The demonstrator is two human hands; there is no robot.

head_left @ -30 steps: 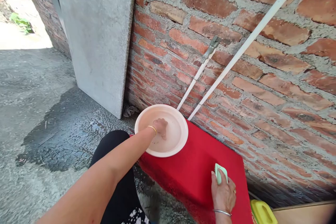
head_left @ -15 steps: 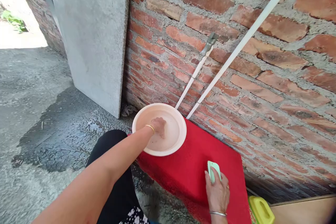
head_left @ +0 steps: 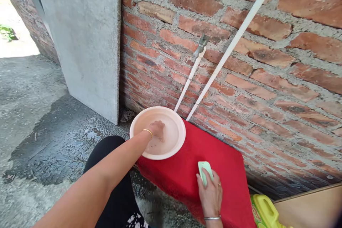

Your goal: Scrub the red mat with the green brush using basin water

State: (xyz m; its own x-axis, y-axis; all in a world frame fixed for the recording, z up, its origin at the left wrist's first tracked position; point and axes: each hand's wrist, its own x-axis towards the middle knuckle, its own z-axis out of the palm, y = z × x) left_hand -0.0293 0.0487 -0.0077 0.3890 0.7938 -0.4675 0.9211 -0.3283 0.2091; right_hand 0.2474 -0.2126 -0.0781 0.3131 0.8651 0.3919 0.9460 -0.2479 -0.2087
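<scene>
My left hand, with a gold bangle at the wrist, reaches into a pale pink basin. Its fingers point down into the shallow water, somewhat apart, and nothing shows in them; the water blurs their tips. The basin stands on the far left end of a red cloth, which is spread over a raised surface. My right hand, wearing a ring and a silver bangle, grips a pale green bar of soap against the cloth, to the right of the basin.
Two white pipes run down the brick wall behind the basin, the shorter one with a metal tap. A grey slab leans at left over wet concrete. A yellow jug stands at lower right.
My right hand has shifted slightly left across the red cloth with the soap. My left hand stays in the basin. The whole view has swung a little to the right.
</scene>
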